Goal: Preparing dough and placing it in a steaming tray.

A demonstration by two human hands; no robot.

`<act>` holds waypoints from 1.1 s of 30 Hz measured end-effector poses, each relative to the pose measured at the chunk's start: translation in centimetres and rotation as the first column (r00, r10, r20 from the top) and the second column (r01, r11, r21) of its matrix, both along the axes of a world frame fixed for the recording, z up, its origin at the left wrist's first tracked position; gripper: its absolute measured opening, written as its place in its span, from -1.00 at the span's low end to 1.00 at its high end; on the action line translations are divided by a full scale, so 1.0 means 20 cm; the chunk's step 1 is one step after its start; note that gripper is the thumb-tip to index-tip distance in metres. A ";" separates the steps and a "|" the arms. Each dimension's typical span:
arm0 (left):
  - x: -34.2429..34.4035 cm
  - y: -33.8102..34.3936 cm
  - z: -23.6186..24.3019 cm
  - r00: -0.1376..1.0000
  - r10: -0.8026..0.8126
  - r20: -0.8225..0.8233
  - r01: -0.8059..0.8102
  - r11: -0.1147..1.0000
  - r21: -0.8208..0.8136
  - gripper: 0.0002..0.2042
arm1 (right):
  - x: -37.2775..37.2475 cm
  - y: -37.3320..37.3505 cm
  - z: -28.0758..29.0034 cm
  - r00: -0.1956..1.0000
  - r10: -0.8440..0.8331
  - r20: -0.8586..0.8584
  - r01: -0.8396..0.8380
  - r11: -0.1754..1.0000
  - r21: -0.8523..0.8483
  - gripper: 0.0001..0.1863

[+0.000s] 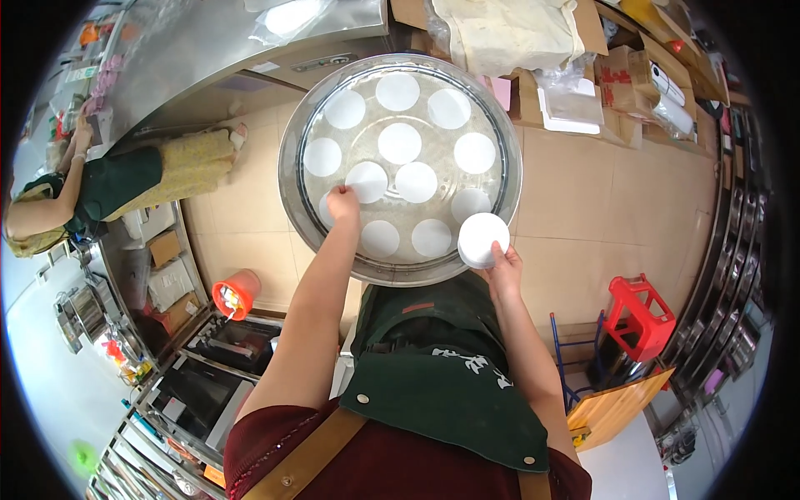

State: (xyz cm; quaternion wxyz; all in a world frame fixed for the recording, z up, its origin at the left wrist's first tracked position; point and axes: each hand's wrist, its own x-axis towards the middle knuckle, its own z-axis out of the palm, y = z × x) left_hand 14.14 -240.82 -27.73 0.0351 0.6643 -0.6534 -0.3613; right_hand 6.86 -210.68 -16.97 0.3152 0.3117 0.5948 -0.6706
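A large round metal tray (400, 271) is in front of me, with several white paper rounds (398, 143) laid flat in spaced positions on it. My left hand (343, 205) is over the tray's left middle, fingertips pinched on the edge of a paper round (366, 177); another round is partly hidden under that hand. My right hand (506, 268) grips a small stack of the same white rounds (482, 237) at the tray's lower right edge, thumb on top.
A steel counter (192, 50) runs along the upper left, where a co-worker (117, 179) stands. Cardboard boxes (621, 75) are at the upper right. An orange bucket (236, 283), red stool (637, 308) and wooden board (621, 400) sit low beside me; metal racks (708, 275) line the right.
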 end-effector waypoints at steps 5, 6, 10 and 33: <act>-0.03 -0.02 -0.03 0.990 -0.125 0.065 0.133 0.981 -0.145 -0.80 | 0.01 0.01 0.00 1.000 0.023 0.016 -0.023 1.000 0.007 -0.79; -0.02 -0.02 -0.03 0.979 -0.185 0.089 0.203 0.941 -0.270 -0.76 | 0.01 0.01 0.00 0.999 0.034 0.024 -0.034 0.999 0.000 -0.79; -0.04 0.19 0.15 0.937 -0.342 -0.071 0.331 0.935 -0.132 -0.70 | -0.01 -0.01 0.02 0.999 0.019 0.033 -0.017 0.998 -0.056 -0.79; -0.12 0.38 0.72 0.774 -0.212 -0.597 0.533 0.726 0.433 -0.86 | -0.05 -0.44 0.20 0.973 0.199 -0.114 -0.228 0.895 -0.383 -0.70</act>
